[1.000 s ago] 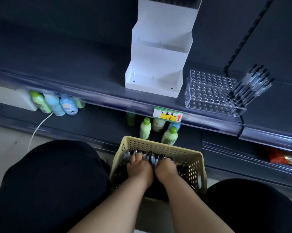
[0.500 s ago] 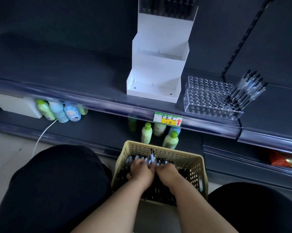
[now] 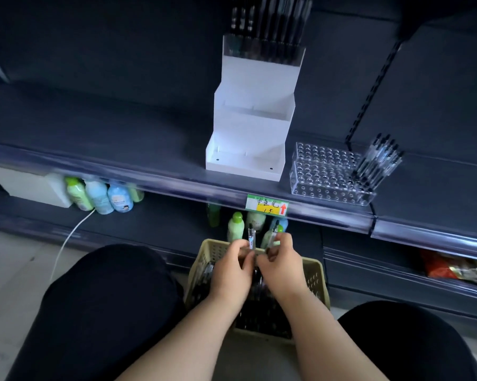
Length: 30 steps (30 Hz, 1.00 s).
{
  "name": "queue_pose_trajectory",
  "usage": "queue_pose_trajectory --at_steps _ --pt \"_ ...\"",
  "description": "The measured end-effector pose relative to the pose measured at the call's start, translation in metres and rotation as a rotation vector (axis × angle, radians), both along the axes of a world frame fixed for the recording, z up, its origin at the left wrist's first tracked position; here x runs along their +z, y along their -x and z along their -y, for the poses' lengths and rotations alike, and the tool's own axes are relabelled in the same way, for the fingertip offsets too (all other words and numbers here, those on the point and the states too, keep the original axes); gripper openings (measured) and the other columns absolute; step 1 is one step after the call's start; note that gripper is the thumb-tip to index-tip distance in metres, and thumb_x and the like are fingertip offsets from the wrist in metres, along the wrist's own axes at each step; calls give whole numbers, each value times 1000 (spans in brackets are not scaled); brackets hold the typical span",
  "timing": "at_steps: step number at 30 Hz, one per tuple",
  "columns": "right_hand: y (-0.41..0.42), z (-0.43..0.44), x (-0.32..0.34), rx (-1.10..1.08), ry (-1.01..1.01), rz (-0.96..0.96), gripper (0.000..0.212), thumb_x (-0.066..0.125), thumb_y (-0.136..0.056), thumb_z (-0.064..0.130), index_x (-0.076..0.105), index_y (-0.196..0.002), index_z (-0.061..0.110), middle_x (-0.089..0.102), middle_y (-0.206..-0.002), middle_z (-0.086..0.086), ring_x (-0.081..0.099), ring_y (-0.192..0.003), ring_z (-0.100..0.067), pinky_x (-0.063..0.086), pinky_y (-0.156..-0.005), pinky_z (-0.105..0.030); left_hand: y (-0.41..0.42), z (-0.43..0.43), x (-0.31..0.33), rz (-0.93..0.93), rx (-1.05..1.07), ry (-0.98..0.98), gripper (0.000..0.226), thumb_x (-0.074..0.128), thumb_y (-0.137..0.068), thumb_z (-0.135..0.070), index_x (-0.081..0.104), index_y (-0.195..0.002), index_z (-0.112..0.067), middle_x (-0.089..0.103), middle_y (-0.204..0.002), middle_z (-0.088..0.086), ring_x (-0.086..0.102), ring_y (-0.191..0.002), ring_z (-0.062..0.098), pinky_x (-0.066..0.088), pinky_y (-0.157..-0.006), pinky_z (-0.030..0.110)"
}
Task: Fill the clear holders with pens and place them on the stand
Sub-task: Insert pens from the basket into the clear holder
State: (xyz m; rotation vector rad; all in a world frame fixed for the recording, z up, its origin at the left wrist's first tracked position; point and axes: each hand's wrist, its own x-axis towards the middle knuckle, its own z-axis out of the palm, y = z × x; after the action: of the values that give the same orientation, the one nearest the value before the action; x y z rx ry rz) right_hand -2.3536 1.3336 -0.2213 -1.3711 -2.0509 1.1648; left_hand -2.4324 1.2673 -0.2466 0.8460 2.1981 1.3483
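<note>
Above a basket (image 3: 318, 273) of pens, the left hand (image 3: 232, 266) and right hand (image 3: 282, 264) each pinch an upright pen (image 3: 251, 237) mid-barrel. Light, stiff, slick plastic. The clear holder (image 3: 328, 174), partly filled, waits on the shelf beside the white stand (image 3: 248, 138).

Clear holder (image 3: 325, 174) on shelf, few pens (image 3: 377, 163) slanted in right end

I see a dark shelf (image 3: 122, 138) carrying a white stand (image 3: 248, 138) near its front edge, and just right of it a clear holder (image 3: 325, 174) with pens (image 3: 377, 160) at its right end. On the lower shelf (image 3: 155, 215) stand bottles (image 3: 100, 193). A basket (image 3: 317, 281) sits on the floor (image 3: 15, 265).
</note>
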Motion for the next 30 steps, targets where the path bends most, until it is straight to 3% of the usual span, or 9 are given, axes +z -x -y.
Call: queue_pose_trajectory --at_steps 4,7,10,14,17,19,23,25,30 --pt "-6 -14 33 38 -158 -1 10 52 -89 23 42 -89 25 57 -67 10 51 -54 -2 34 -42 -8 4 0 34 -150 -24 -114 15 65 -87 -19 55 -91 -28 60 -79 -15 62 -76 4 36 -60 -1" --pt "-11 -33 65 -10 -262 -67 23 54 -90 26 40 -72 23 59 -63 5 55 -55 -11 38 -47 -12 11 -11 66 -188 -57 -208 13 68 -84 -16 60 -93 -21 65 -83 -12 64 -77 4 37 -64 -2" --pt "-19 -59 99 -42 -290 -158 20 58 -88 22 43 -75 25 67 -72 1 65 -66 -18 52 -60 -30 23 -28 99 -124 -112 -297 17 66 -85 -15 57 -88 -29 69 -86 -14 65 -81 -3 46 -71 4" --pt "-33 -104 140 -94 -432 -210 18 60 -86 21 46 -87 33 69 -70 6 65 -62 -6 50 -54 -16 38 -60 137 -82 -185 -393 16 64 -84 -18 57 -93 -29 70 -91 -15 66 -87 -3 51 -76 12" --pt "-42 -139 168 -151 -481 -263 11 53 -89 26 50 -83 35 69 -68 15 65 -56 -5 51 -50 -25 42 -89 158 -81 -207 -441 15 66 -83 -19 58 -90 -29 72 -89 -14 67 -87 1 53 -80 23" --pt "-51 -159 180 -218 -515 -285 10 51 -90 28 54 -81 31 69 -68 13 67 -59 -11 53 -56 -31 43 -106 166 -63 -237 -479 13 65 -81 -24 59 -88 -33 72 -88 -16 67 -85 1 52 -79 25" --pt "-71 -182 177 -350 -647 -207 12 56 -87 33 59 -79 24 62 -67 11 60 -65 -2 42 -58 -12 41 -121 151 17 -248 -556 10 66 -78 -26 60 -86 -29 73 -89 -16 69 -85 2 53 -73 15" --pt "-77 -185 172 -366 -649 -163 11 59 -87 30 57 -79 23 58 -65 14 55 -62 9 34 -52 -1 40 -121 137 35 -214 -533 13 67 -75 -36 62 -86 -30 73 -89 -16 70 -82 3 52 -71 22" --pt "-86 -197 164 -356 -708 -73 13 65 -84 24 52 -83 27 51 -65 22 48 -64 23 31 -57 5 44 -117 126 -25 -194 -485 23 66 -77 -46 63 -96 -32 73 -98 -14 71 -87 8 56 -75 34"
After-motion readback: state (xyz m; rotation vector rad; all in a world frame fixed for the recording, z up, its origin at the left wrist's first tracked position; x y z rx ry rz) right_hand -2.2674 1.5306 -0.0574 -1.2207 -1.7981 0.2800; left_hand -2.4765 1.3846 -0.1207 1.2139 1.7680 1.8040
